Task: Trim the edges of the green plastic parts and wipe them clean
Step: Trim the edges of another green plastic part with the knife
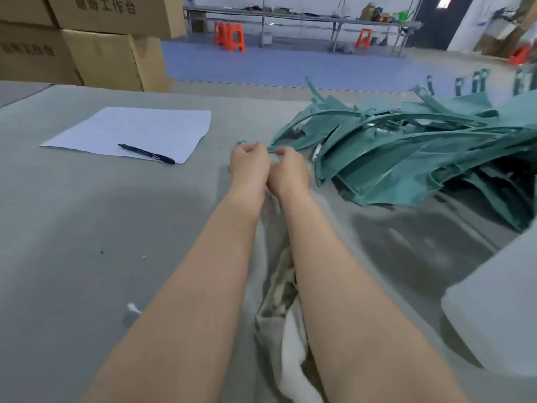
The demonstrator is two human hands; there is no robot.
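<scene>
Head view. Hands out in front over a grey table [87,228], bare forearms stretched forward and nearly parallel. Left hand [250,161] and right hand [288,167] sit side by side, knuckles touching, just at the left edge of the pile of green plastic parts [406,152]. Fingers of both are curled in, and both grip one thin green strip [271,148] that runs across between them. A short end of it pokes out beyond the left hand, on the side away from the pile. Cannot tell whether the strip is a loose piece or the rim of a part that is still lying in the pile.

The pile is a loose tangle of curved panels and thin ribs, spread over the table on the right.

Cloth [286,289], crumpled, white with mottled dirty patches, lies on the table between the forearms, nearer the camera than the pile. Pale blurred container [499,301] sits in front of the pile at the frame's right edge.

Well to the left of the pile is a sheet of paper [136,130] with a dark pen [146,154] lying on its near edge. Small white scrap [132,311] near the left forearm.

Beyond the table, to the left of the pile, are stacked cardboard boxes [101,39]. Behind the pile are orange stools [229,36] and a long bench [290,16].
</scene>
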